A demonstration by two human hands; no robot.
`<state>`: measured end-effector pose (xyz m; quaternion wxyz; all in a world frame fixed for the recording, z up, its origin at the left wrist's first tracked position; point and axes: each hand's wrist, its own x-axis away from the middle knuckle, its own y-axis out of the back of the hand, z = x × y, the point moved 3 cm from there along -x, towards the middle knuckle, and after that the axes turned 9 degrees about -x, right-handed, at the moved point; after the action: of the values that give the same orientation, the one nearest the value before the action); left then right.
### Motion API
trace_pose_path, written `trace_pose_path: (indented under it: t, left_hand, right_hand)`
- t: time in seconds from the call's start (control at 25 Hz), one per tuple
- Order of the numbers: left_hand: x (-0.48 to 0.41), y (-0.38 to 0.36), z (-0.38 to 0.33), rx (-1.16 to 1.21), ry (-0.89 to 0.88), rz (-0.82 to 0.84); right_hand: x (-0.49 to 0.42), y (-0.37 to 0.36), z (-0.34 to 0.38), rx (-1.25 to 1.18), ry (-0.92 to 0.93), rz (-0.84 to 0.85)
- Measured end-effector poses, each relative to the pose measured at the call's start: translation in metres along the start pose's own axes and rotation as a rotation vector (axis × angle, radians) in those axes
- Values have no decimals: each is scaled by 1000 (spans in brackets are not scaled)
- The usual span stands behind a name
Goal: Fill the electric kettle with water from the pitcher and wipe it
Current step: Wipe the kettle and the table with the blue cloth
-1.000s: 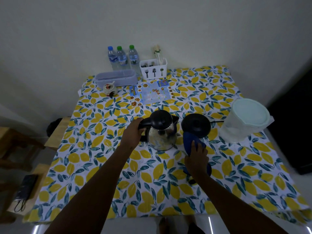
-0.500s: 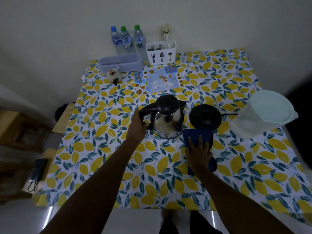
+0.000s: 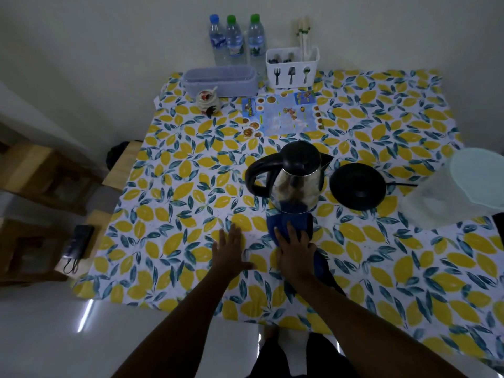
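Note:
The steel electric kettle [image 3: 296, 184], with a black lid and handle, stands upright in the middle of the table, lid closed. Its round black base [image 3: 357, 186] lies just to its right, with nothing on it. A clear pitcher [image 3: 447, 197] with a pale green lid sits at the right edge. A blue cloth [image 3: 291, 227] lies on the table just in front of the kettle. My right hand [image 3: 296, 251] presses flat on the cloth. Left of it, my left hand [image 3: 231, 251] rests flat and open on the tablecloth, apart from the kettle.
The lemon-print tablecloth [image 3: 177, 203] covers the table. At the back stand three water bottles [image 3: 236, 42], a white cutlery holder [image 3: 292, 67], a lilac tray [image 3: 220, 80], a small jar [image 3: 208, 100] and a printed card [image 3: 281, 114]. Wooden stools [image 3: 46, 181] stand to the left.
My left hand let go of the kettle handle and came down flat on the table. My right hand slid the cloth left, from by the base to in front of the kettle.

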<state>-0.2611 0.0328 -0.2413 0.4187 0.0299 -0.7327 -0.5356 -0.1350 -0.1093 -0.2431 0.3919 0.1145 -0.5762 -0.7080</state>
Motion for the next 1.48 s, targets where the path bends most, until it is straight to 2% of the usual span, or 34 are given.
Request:
trace_pose_path:
  t: [0.2, 0.32, 0.44, 0.56, 0.8, 0.96, 1.04, 1.16, 1.32, 1.4, 1.48]
  left_hand:
    - [-2, -4, 6, -8, -33, 7]
    - [-2, -6, 8, 7, -32, 4]
    - [-3, -7, 9, 44, -55, 2]
    - [-4, -7, 10, 60, -53, 3]
    - [-5, -8, 8, 47, -34, 0]
    - [-4, -9, 8, 46, -33, 6]
    - [-5, -7, 9, 53, -37, 11]
    - [-6, -9, 9, 41, -41, 5]
    - [-7, -11, 9, 45, -41, 6]
    - [-6, -9, 9, 52, -40, 15]
    - [-6, -10, 9, 52, -43, 7]
  right_hand:
    - [-21, -2, 26, 45, 75, 41]
    - [-23, -1, 16, 61, 107, 79]
    - [6, 1, -18, 53, 142, -49]
    - [20, -4, -33, 72, 121, -47]
    - [-45, -11, 51, 77, 126, 10]
    - [-34, -10, 33, 98, 152, -17]
    - [-11, -4, -8, 39, 116, -78]
    - [7, 13, -76, -12, -98, -129]
    - [-21, 28, -93, -98, -365, -210]
    - [-22, 25, -70, -91, -359, -231]
    - [-1, 6, -41, -30, -196, -214]
